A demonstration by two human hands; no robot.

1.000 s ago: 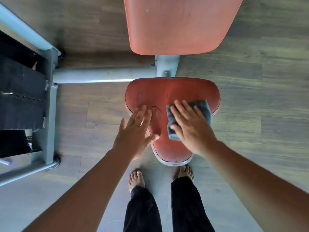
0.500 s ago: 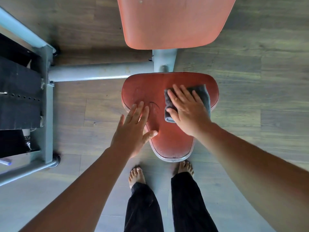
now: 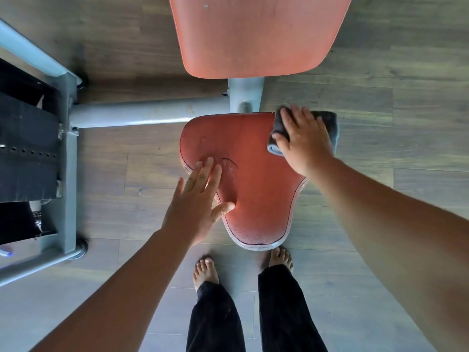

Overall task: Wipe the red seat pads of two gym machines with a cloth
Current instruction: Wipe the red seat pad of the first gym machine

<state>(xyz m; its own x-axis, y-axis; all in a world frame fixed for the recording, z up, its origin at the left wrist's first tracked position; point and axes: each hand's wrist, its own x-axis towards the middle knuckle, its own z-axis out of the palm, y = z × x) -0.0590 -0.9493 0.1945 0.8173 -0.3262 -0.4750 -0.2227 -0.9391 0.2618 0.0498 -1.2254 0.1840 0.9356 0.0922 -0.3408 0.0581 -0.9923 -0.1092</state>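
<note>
A red seat pad (image 3: pixel 251 179) with a worn, scuffed surface sits in front of me, narrow end toward my feet. My right hand (image 3: pixel 303 141) presses flat on a folded grey cloth (image 3: pixel 330 125) at the pad's far right corner, the cloth hanging over the edge. My left hand (image 3: pixel 198 201) rests flat with fingers spread on the pad's left edge, holding nothing. A larger red back pad (image 3: pixel 256 34) lies beyond the seat.
A grey steel frame tube (image 3: pixel 142 114) runs left from the seat post (image 3: pixel 245 96) to an upright beside a black weight stack (image 3: pixel 25 148). Wood-look floor surrounds the machine. My bare feet (image 3: pixel 205 271) stand just below the seat's tip.
My right hand has slid the cloth from the middle of the seat up and to the right, to the far right corner. My left hand has stayed in place.
</note>
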